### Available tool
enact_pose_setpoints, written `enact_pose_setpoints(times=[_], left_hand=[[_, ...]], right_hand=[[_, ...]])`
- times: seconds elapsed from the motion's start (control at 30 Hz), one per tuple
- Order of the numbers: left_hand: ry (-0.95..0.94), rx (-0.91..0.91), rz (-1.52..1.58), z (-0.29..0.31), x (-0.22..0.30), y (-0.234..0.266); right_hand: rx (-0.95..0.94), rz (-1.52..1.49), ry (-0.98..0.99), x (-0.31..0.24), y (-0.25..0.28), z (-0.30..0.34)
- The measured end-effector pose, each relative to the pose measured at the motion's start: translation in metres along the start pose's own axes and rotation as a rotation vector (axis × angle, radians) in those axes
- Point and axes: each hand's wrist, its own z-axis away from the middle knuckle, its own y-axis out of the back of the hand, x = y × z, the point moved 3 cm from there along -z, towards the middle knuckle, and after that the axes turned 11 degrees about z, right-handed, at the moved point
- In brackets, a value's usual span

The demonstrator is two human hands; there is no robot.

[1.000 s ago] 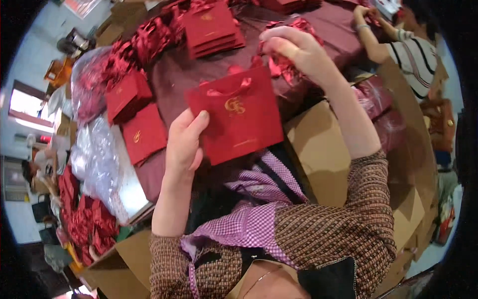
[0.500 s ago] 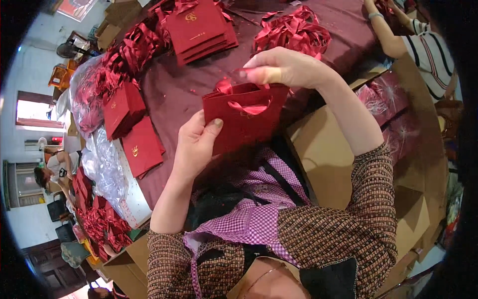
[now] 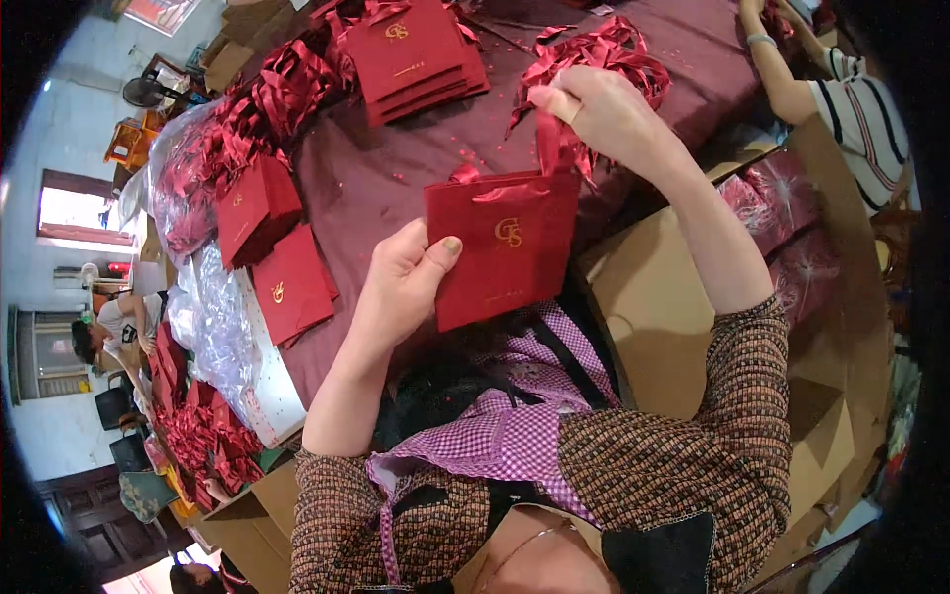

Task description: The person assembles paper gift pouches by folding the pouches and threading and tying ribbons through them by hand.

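A red paper gift bag [image 3: 503, 267] with a gold emblem hangs upright in front of me. My left hand [image 3: 408, 280] grips its left edge, thumb on the front face. Above the bag's right top corner, my right hand [image 3: 597, 111] is closed on a red satin ribbon [image 3: 550, 147], which runs down to the bag's top edge. Another ribbon loop lies along the bag's front rim. Behind the right hand, a heap of loose red ribbons [image 3: 633, 61] rests on the dark red tablecloth [image 3: 371, 188].
Stacked red bags [image 3: 411, 59] lie at the far side. More bags stand in a pile [image 3: 255, 213] and lie flat [image 3: 292, 282] on the left, beside clear plastic wrap [image 3: 213, 327]. An open cardboard box [image 3: 643, 307] is at my right. Other people work at the right [image 3: 861, 129] and far left.
My right hand has risen up and to the right from the bag's opening, drawing a ribbon taut. The bag has shifted slightly right and its front now faces me more fully.
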Motion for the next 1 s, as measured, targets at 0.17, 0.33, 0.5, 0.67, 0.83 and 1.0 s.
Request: enact_pose_setpoints(times=[0.17,0.33,0.5,0.67,0.83,1.0], left_hand=[[-0.054,0.022,0.111,0.01,-0.005,0.002],[-0.096,0.001,0.026,0.021,-0.001,0.019],[0.051,0.068,0.086,0.028,-0.004,0.048],[0.112,0.098,0.636,0.035,-0.007,0.059],[0.182,0.08,0.809,0.037,-0.01,0.077],[0.155,0.066,0.727,0.034,0.001,0.081]], right_hand=[[-0.535,-0.307,0.062,-0.08,-0.002,-0.004],[-0.611,-0.689,0.196,-0.104,-0.037,-0.011],[-0.415,-0.377,0.141,-0.111,-0.048,-0.022],[-0.667,-0.551,0.165,-0.104,-0.045,-0.034],[-0.71,-0.491,0.313,-0.083,-0.04,-0.029],[-0.544,-0.641,0.129,-0.069,-0.049,-0.029]])
